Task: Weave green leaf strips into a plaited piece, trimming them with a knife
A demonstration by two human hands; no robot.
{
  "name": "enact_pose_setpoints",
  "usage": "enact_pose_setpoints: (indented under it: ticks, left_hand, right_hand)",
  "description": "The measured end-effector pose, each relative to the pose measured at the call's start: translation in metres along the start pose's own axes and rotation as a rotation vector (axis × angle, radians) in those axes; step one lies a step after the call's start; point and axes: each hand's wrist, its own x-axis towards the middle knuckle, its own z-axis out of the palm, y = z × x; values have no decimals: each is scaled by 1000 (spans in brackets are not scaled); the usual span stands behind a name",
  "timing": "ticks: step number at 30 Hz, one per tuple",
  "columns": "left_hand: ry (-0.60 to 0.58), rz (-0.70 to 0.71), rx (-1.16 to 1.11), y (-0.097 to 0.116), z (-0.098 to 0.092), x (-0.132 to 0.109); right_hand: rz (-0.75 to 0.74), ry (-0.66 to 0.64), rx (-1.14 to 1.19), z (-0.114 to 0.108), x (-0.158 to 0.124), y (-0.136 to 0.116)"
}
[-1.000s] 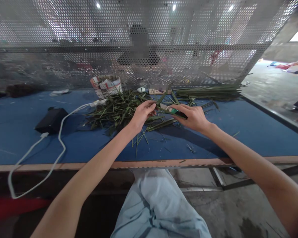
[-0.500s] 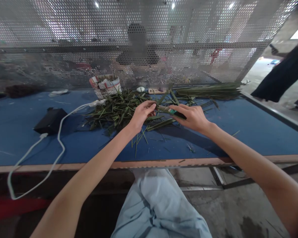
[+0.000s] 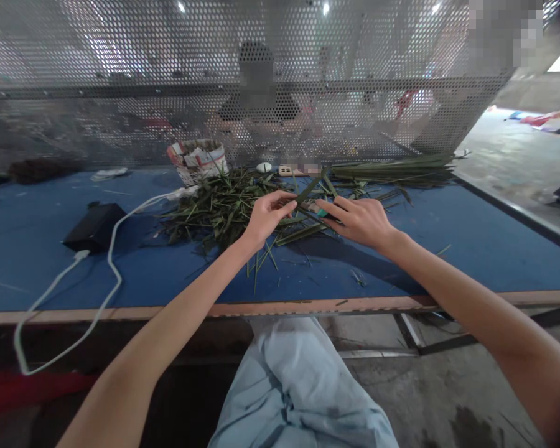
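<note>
Over the blue table (image 3: 37, 249), left hand (image 3: 267, 218) pinching a green leaf strip (image 3: 309, 190), right hand (image 3: 358, 222) spread wider than before, fingers loose

Chopped leaf pile (image 3: 217, 211) on the blue worktop (image 3: 51, 280); just right of the pile, left grip (image 3: 267, 218) pinching a green leaf blade (image 3: 310, 190), right grip (image 3: 358, 221) over a teal-marked strip (image 3: 323, 213); paper-covered bin (image 3: 198, 160) behind the pile, black box (image 3: 94, 227) left of it.
</note>
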Motion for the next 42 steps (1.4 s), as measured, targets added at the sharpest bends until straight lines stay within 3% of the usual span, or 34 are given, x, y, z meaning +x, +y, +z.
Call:
enact_pose_setpoints:
  ticks: [9, 17, 24, 31, 42]
  left_hand:
    - [20, -183, -173, -3, 0, 1]
    - [45, -248, -393, -5, 4, 2]
    - [87, -258, -440, 3, 9, -6]
    - [147, -290, -514, 1, 13, -7]
    - [101, -427, -730, -6, 14, -5]
  right_hand:
    - [12, 4, -11, 1, -1, -2]
    - [-10, 61, -82, 2, 0, -2]
    - [-20, 119, -158, 3, 1, -6]
    - [8, 98, -168, 2, 0, -9]
    - [48, 70, -117, 6, 1, -13]
